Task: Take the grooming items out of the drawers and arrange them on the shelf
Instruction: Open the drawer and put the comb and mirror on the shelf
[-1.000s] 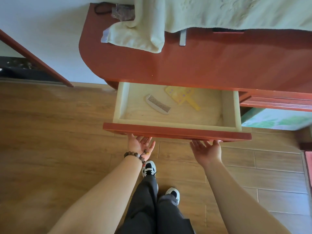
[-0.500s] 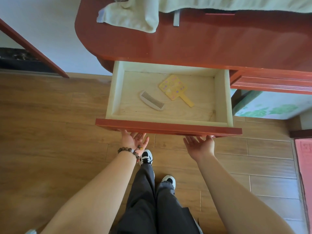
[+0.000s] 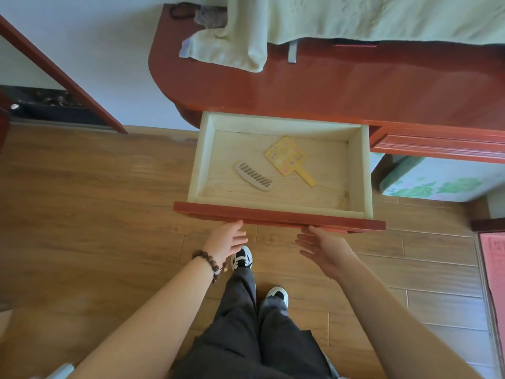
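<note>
Both hands sit just below the drawer (image 3: 278, 214) front at frame centre: my left hand (image 3: 226, 239) loosely spread at its lower edge, my right hand (image 3: 322, 250) spread and holding nothing. Inside lie the comb (image 3: 254, 176) and, right of it, the yellow mirror (image 3: 287, 157). Drawer's out, I'd say; next I should reach in for one.

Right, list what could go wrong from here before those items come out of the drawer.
1. The drawer is pulled far out from the desk; a further tug might drop it.
2. The comb and mirror lie close together, so reaching for one may knock the other.
3. Both hands, left and right, hang open below the drawer front; lifting them could bump it.
</note>
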Demonstrator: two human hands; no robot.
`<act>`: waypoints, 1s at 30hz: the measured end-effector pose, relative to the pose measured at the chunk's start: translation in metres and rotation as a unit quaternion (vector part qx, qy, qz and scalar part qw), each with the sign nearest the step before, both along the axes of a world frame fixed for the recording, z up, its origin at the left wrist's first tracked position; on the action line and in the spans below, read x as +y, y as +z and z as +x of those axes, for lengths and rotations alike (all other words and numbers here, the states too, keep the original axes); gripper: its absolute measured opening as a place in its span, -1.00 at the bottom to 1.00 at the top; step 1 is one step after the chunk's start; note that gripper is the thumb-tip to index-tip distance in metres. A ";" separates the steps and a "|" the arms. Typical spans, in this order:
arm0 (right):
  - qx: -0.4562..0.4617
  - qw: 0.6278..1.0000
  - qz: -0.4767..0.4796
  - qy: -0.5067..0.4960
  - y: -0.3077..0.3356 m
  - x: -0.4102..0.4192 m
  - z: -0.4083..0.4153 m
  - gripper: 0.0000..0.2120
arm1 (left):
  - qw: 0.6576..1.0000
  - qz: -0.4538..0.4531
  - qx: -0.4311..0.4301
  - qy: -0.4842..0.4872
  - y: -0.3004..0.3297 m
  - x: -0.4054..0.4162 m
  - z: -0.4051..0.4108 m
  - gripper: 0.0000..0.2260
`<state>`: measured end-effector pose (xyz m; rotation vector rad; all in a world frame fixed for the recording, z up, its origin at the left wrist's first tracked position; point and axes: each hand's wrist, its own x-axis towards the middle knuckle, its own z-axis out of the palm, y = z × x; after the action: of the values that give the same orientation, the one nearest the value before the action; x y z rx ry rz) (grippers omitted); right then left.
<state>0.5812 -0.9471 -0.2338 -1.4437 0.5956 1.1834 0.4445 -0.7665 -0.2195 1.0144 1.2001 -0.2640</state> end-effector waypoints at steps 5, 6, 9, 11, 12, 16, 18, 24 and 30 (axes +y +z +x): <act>-0.102 0.988 0.031 0.110 0.055 0.028 0.017 -0.85 | 0.956 0.224 -0.094 -0.167 0.052 0.017 0.014 -0.78; -0.129 0.984 0.029 0.117 0.060 0.037 0.024 -0.86 | 0.941 0.270 -0.102 -0.175 0.056 0.024 0.021 -0.81; -0.242 0.953 -0.037 0.179 0.062 0.065 0.048 -0.87 | 0.886 0.389 -0.103 -0.230 0.049 0.051 0.045 -0.74; -0.327 0.908 -0.114 0.235 0.051 0.083 0.065 -0.85 | 0.846 0.430 -0.092 -0.302 0.030 0.072 0.064 -0.62; -0.353 0.887 -0.147 0.258 0.043 0.089 0.072 -0.81 | 0.827 0.441 -0.084 -0.339 0.019 0.080 0.073 -0.57; -0.382 0.834 -0.230 0.325 0.000 0.107 0.094 -0.61 | 0.756 0.475 -0.049 -0.446 -0.021 0.101 0.104 -0.45; -0.385 0.818 -0.254 0.344 -0.016 0.112 0.099 -0.56 | 0.730 0.489 -0.035 -0.476 -0.037 0.105 0.113 -0.40; -0.389 0.777 -0.311 0.386 -0.037 0.115 0.107 -0.51 | 0.703 0.497 -0.011 -0.509 -0.064 0.107 0.118 -0.33; -0.379 0.768 -0.332 0.396 -0.045 0.116 0.114 -0.66 | 0.705 0.508 0.033 -0.494 -0.068 0.103 0.121 -0.44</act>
<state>0.6955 -0.8313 -0.2788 -2.7566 -0.2722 0.8483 0.5652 -0.6632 -0.2876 2.6428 0.6706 -0.4795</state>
